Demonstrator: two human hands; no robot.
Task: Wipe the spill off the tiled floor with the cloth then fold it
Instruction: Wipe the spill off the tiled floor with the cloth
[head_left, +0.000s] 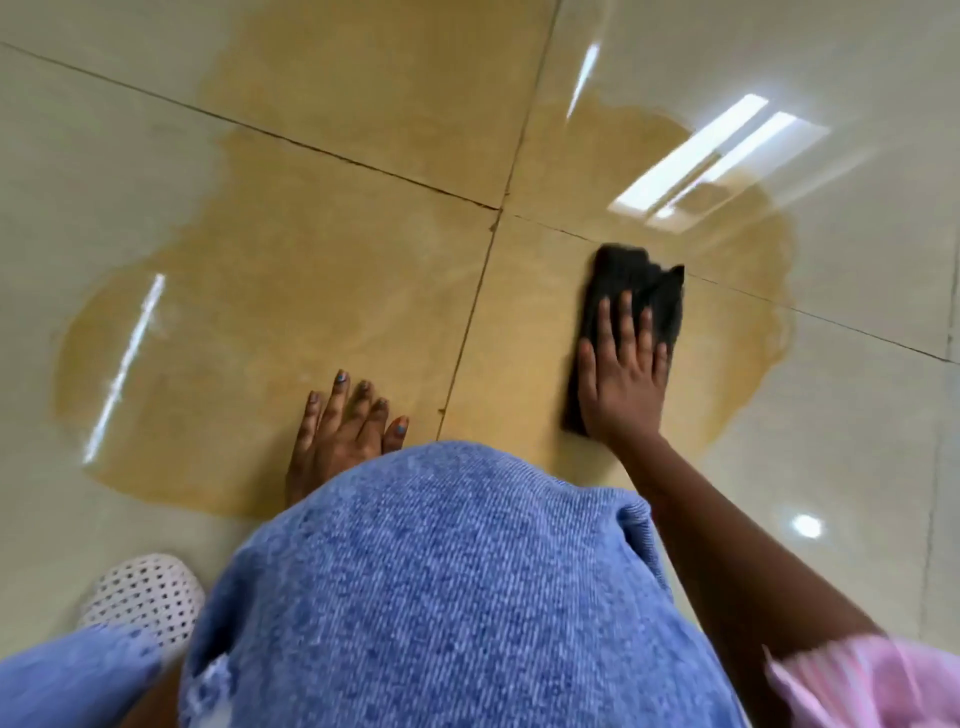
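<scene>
Cloth (631, 301) under right hand (621, 384) — left hand (337, 436) apart, on spill (311, 291)

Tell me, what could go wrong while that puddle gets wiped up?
The spill spreads over four tiles, far wider than the small dark cloth under the right hand, so the cloth may soak through and just smear it around. The left hand is pressed flat on wet, shiny floor and could slip. The denim knee sits right at the puddle's edge and may get wet.
</scene>
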